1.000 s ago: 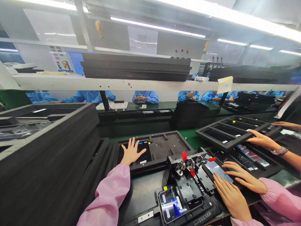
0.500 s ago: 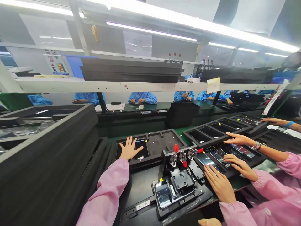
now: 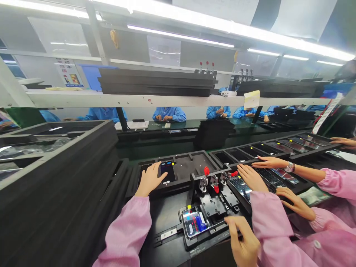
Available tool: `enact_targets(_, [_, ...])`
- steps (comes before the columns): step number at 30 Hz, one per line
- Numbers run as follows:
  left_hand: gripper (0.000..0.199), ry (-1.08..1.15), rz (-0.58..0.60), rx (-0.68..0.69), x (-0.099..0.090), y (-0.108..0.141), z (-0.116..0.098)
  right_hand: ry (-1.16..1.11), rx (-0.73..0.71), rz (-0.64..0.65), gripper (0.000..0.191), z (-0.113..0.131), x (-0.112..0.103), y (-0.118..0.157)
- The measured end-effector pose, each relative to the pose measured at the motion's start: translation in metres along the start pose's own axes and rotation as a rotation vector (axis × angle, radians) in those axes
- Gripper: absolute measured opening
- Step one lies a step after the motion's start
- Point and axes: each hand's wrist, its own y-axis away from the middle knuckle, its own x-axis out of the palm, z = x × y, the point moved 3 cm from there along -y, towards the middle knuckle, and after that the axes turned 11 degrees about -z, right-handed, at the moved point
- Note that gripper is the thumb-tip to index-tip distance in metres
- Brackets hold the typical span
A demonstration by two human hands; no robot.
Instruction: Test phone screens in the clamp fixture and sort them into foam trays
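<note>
My left hand (image 3: 151, 179) rests on the black foam tray (image 3: 155, 190), over a dark-screened phone (image 3: 168, 173); its fingers lie close together with the thumb apart. At the bottom, my right hand (image 3: 242, 237) is bent beside the right edge of the black fixture (image 3: 211, 233), nothing visible in it; I cannot tell whether it touches. A glossy phone (image 3: 194, 222) with a yellow tab lies in the fixture, colours showing on its glass. Behind it stand metal toggle clamps (image 3: 214, 183) with red handles and black pressing blocks (image 3: 229, 197).
To the right, a co-worker's hand (image 3: 252, 176) and a hand wearing a watch (image 3: 272, 163) are over trays of phones (image 3: 244, 152). Tall stacked foam trays (image 3: 55, 185) stand on my left. A white shelf (image 3: 167, 101) crosses ahead; people in blue sit beyond.
My left hand has drawn its spread fingers together. My right hand has risen to the fixture's edge. A co-worker's hand has moved up and left, and the row of phone trays has changed.
</note>
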Motion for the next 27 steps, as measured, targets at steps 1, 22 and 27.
enact_targets(1, [0.061,0.026,0.017,0.011,-0.01,0.012,-0.004,-0.027,0.09,-0.044,0.034,0.021,-0.001,0.004])
enact_targets(22, [0.101,0.456,0.286,0.142,0.031,0.161,-0.078,-0.27,0.558,0.167,0.034,0.037,0.056,-0.015])
enact_targets(27, [0.099,0.459,0.271,0.182,0.034,0.162,-0.08,-0.264,0.535,-0.111,0.04,0.036,0.025,-0.036])
